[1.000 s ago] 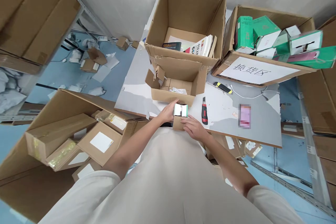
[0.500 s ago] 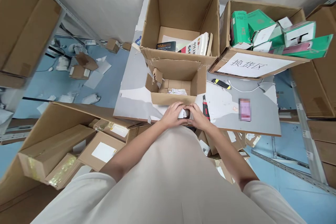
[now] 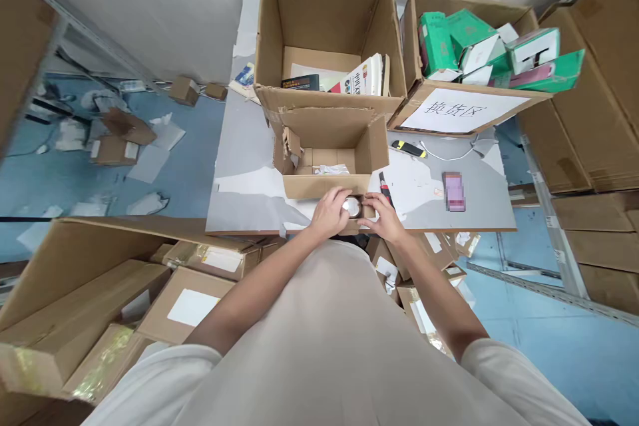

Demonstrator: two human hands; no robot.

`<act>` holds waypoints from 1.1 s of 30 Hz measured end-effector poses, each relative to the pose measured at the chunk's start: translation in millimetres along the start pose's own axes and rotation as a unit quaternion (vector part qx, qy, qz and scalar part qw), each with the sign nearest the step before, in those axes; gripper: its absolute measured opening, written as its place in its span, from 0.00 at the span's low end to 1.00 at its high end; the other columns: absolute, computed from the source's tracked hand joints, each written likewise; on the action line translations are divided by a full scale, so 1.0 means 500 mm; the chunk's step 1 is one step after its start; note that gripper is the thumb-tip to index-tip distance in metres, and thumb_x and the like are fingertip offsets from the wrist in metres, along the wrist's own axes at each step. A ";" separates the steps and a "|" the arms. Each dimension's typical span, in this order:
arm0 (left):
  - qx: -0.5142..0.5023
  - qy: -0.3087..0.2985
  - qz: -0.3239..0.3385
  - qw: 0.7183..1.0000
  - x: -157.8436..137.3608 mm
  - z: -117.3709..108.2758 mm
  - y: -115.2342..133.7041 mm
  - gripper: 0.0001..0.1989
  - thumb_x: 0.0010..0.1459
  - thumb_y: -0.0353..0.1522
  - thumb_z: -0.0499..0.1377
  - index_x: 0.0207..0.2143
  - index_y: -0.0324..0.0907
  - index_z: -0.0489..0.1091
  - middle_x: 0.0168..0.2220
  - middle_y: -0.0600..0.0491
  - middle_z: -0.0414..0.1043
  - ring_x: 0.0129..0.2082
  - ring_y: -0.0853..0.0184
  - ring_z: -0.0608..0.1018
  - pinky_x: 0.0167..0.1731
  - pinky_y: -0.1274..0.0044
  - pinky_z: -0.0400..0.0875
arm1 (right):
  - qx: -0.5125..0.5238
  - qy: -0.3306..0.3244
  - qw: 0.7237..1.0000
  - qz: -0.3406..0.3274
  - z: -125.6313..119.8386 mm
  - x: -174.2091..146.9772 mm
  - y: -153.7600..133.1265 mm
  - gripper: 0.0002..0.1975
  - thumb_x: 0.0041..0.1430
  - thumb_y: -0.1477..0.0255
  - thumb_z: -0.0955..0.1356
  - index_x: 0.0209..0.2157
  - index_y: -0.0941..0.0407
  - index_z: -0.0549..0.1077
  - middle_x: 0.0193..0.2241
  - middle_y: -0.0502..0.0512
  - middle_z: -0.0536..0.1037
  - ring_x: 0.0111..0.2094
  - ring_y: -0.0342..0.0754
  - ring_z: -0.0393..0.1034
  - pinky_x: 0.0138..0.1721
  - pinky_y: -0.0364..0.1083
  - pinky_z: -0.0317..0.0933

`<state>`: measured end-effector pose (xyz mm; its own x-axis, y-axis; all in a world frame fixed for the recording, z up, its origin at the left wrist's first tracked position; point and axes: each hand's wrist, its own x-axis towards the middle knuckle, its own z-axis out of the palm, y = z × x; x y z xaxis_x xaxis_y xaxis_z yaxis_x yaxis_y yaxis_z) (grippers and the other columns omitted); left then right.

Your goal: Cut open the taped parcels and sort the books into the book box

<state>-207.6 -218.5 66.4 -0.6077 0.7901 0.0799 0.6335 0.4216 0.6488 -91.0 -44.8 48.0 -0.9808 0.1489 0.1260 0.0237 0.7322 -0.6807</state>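
At the table's near edge, a small brown box sits between my hands. A round, silver-topped container shows at its left side; its exact kind is unclear. My left hand curls closed round the container's left side, fingers on its rim. My right hand pinches the small box's right side between thumb and fingers. Just beyond my hands stands an open cardboard carton with crumpled white material inside. A red and black utility knife lies beside my right hand.
Behind stands a large open carton with books. To its right, a carton with a handwritten sign holds green boxes. A yellow and black cutter and a pink item lie on the table. Several parcels fill a big carton at left.
My hands have spread slightly apart, and the round silver top now faces up more plainly. The small brown box has come into view. The whole view has shifted somewhat.
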 end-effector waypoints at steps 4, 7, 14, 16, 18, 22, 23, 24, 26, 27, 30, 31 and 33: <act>0.057 -0.063 0.075 0.994 -0.025 -0.022 -0.028 0.28 0.55 0.24 0.47 0.59 0.39 0.59 0.62 0.43 0.60 0.64 0.57 0.59 0.59 0.62 0.55 | -0.175 -0.028 0.984 -0.034 -0.014 -0.007 -0.024 0.20 0.61 0.57 0.64 0.49 0.54 0.71 0.51 0.63 0.73 0.62 0.63 0.56 0.59 0.74 0.33; 0.056 -0.086 0.104 0.989 -0.041 -0.016 -0.041 0.32 0.56 0.30 0.51 0.64 0.35 0.51 0.65 0.38 0.51 0.66 0.54 0.54 0.61 0.61 0.53 | -0.258 -0.064 0.963 -0.048 -0.024 -0.008 -0.061 0.19 0.64 0.60 0.62 0.50 0.55 0.71 0.55 0.63 0.71 0.60 0.63 0.57 0.59 0.75 0.27; -0.024 -0.038 0.067 0.997 -0.034 0.046 -0.059 0.41 0.55 0.42 0.60 0.65 0.37 0.46 0.62 0.34 0.53 0.63 0.49 0.59 0.58 0.58 0.58 | -0.319 -0.107 0.939 0.073 -0.010 0.051 -0.148 0.16 0.63 0.60 0.62 0.43 0.57 0.71 0.41 0.64 0.78 0.48 0.60 0.65 0.57 0.74 0.33; -0.035 -0.032 0.060 0.997 -0.031 0.055 -0.065 0.42 0.54 0.42 0.60 0.65 0.38 0.45 0.62 0.35 0.53 0.63 0.49 0.59 0.58 0.57 0.57 | -0.330 -0.129 0.929 0.111 -0.002 0.077 -0.159 0.17 0.60 0.59 0.64 0.43 0.58 0.70 0.36 0.64 0.79 0.48 0.62 0.65 0.55 0.76 0.34; -0.043 -0.034 0.056 0.997 -0.029 0.059 -0.069 0.44 0.53 0.43 0.62 0.65 0.39 0.45 0.62 0.35 0.52 0.63 0.47 0.58 0.59 0.56 0.57 | -0.345 -0.159 0.915 0.132 0.004 0.101 -0.165 0.20 0.58 0.58 0.65 0.43 0.60 0.69 0.37 0.67 0.78 0.50 0.63 0.64 0.55 0.77 0.32; -0.075 -0.036 0.051 0.995 -0.023 0.066 -0.076 0.51 0.47 0.45 0.66 0.65 0.37 0.42 0.62 0.33 0.50 0.63 0.44 0.57 0.59 0.54 0.56 | -0.344 -0.223 0.898 0.157 0.008 0.132 -0.164 0.26 0.52 0.60 0.67 0.47 0.63 0.65 0.41 0.70 0.76 0.52 0.65 0.62 0.54 0.78 0.31; -0.083 -0.036 0.052 0.995 -0.022 0.068 -0.077 0.52 0.47 0.44 0.66 0.65 0.36 0.42 0.62 0.32 0.50 0.63 0.44 0.57 0.59 0.54 0.56 | -0.339 -0.233 0.898 0.154 0.007 0.135 -0.162 0.26 0.51 0.60 0.67 0.48 0.63 0.64 0.41 0.70 0.76 0.52 0.66 0.62 0.53 0.79 0.31; -0.087 -0.035 0.053 0.994 -0.020 0.069 -0.077 0.52 0.47 0.44 0.66 0.65 0.36 0.41 0.62 0.32 0.50 0.63 0.44 0.57 0.58 0.54 0.57 | -0.335 -0.238 0.900 0.146 0.006 0.136 -0.160 0.27 0.50 0.61 0.67 0.48 0.62 0.64 0.41 0.69 0.76 0.52 0.66 0.62 0.53 0.79 0.31; -0.085 -0.034 0.055 0.994 -0.018 0.071 -0.078 0.52 0.47 0.43 0.66 0.65 0.36 0.41 0.62 0.32 0.50 0.63 0.44 0.58 0.58 0.54 0.57 | -0.336 -0.229 0.905 0.126 0.004 0.132 -0.157 0.26 0.49 0.60 0.67 0.47 0.60 0.64 0.39 0.66 0.77 0.51 0.65 0.63 0.53 0.79 0.29; -0.081 -0.035 0.056 0.995 -0.018 0.071 -0.077 0.51 0.48 0.43 0.65 0.66 0.36 0.41 0.61 0.32 0.51 0.63 0.44 0.58 0.57 0.54 0.57 | -0.340 -0.215 0.908 0.118 0.002 0.127 -0.156 0.25 0.49 0.60 0.66 0.46 0.59 0.64 0.37 0.65 0.77 0.50 0.65 0.63 0.52 0.79 0.29; -0.063 -0.041 0.060 0.995 -0.019 0.066 -0.074 0.49 0.50 0.43 0.63 0.66 0.36 0.39 0.61 0.33 0.52 0.62 0.45 0.59 0.56 0.54 0.58 | -0.352 -0.161 0.916 0.105 -0.003 0.107 -0.165 0.22 0.50 0.60 0.65 0.44 0.58 0.65 0.33 0.61 0.78 0.47 0.63 0.64 0.52 0.78 0.28; -0.059 -0.042 0.059 0.996 -0.021 0.065 -0.073 0.48 0.52 0.42 0.62 0.66 0.37 0.39 0.61 0.33 0.53 0.62 0.46 0.59 0.56 0.54 0.58 | -0.355 -0.144 0.919 0.097 -0.006 0.100 -0.170 0.21 0.50 0.60 0.65 0.44 0.57 0.65 0.31 0.61 0.78 0.46 0.63 0.64 0.52 0.77 0.29; -0.055 -0.038 0.054 0.996 -0.023 0.061 -0.072 0.47 0.52 0.41 0.61 0.66 0.37 0.38 0.61 0.33 0.53 0.61 0.46 0.60 0.55 0.54 0.59 | -0.353 -0.111 0.926 0.076 -0.021 0.086 -0.186 0.21 0.51 0.61 0.64 0.45 0.56 0.65 0.31 0.60 0.78 0.45 0.63 0.64 0.52 0.77 0.31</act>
<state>-208.8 -229.0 18.9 -0.4975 0.8618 0.0986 0.6349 0.2842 0.7184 -133.5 -99.5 124.0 -0.9694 0.2034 -0.1373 0.2089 0.9776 -0.0270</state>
